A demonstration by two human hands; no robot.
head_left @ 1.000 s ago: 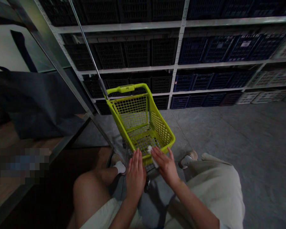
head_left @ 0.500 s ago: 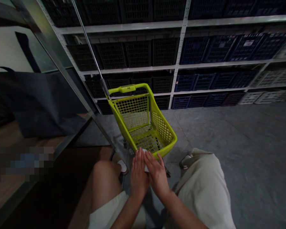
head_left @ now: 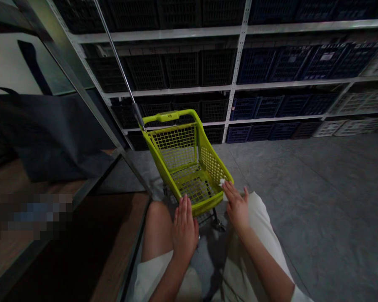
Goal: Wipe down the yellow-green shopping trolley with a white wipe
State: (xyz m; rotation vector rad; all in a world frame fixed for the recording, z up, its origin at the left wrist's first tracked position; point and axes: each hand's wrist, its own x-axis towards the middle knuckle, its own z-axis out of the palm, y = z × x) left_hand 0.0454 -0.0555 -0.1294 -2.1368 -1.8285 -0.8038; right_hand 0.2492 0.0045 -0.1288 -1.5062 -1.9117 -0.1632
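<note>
A small yellow-green shopping cart (head_left: 189,161) stands on the floor just in front of my knees. My left hand (head_left: 184,228) lies flat with fingers stretched out, its fingertips against the cart's near rim. My right hand (head_left: 236,205) presses a small white cloth (head_left: 222,183) against the cart's right front corner, fingers laid over the cloth.
Metal shelving (head_left: 239,88) with rows of black, blue and white crates fills the back wall. A metal rack post (head_left: 82,92) slants down at the left beside a wooden shelf (head_left: 119,251). A thin metal pole (head_left: 119,67) leans at the cart's handle. Grey floor (head_left: 318,188) lies to the right.
My right hand has moved with the white cloth from the middle of the cart's near rim out to its right front corner. My left hand has stayed at the near rim.
</note>
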